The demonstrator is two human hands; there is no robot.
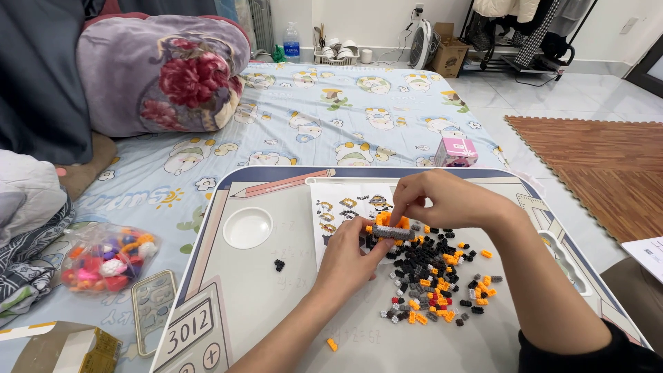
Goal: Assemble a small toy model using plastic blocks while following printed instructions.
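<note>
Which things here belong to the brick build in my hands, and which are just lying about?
In use:
- small grey and orange brick assembly, in the grip of left hand and right hand
- loose pile of black, orange and grey bricks
- printed instruction sheet
- grey lap tray table

Lying about:
- clear bag of colourful pieces
- small pink box
- floral pillow
- plastic water bottle

Both forearms were bare, with no watch, ring or bracelet showing on either one. The left hand [345, 259] had short, plain nails, as did the right hand [442, 200]. A dark, black-looking sleeve edge showed only at the right elbow.
</note>
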